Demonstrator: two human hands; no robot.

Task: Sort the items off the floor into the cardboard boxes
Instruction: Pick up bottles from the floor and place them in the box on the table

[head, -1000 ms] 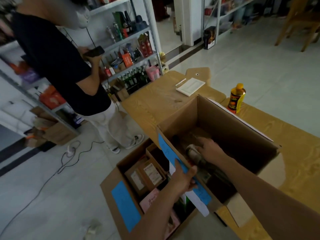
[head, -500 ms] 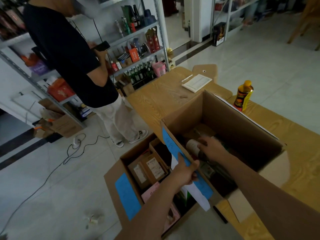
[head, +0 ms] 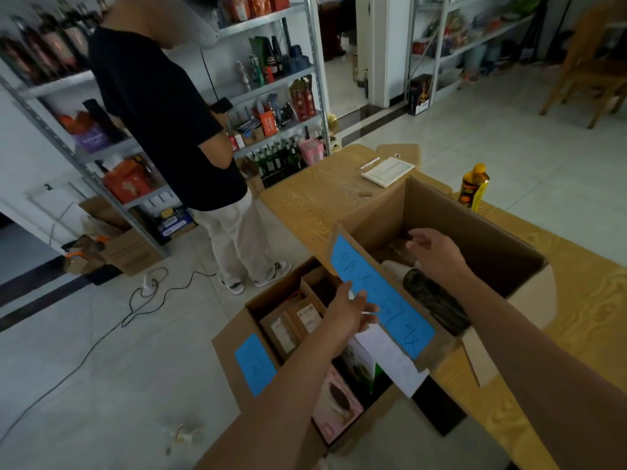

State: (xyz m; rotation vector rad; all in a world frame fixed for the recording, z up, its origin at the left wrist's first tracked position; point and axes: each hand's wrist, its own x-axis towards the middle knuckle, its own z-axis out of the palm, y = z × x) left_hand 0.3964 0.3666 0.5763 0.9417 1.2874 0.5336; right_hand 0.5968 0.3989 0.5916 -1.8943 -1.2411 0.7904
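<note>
Down in the open cardboard box on the table lies a dark mottled bottle, on its side along the near wall, free space beyond it. The right hand hovers above, fingers loose, holding nothing. The left hand, fingers spread, is just beside the box's blue label; its handwriting is unreadable.

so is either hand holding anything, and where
Nothing: the right hand hangs open above the tall brown cardboard box, the left hand open by its blue paper label.
</note>
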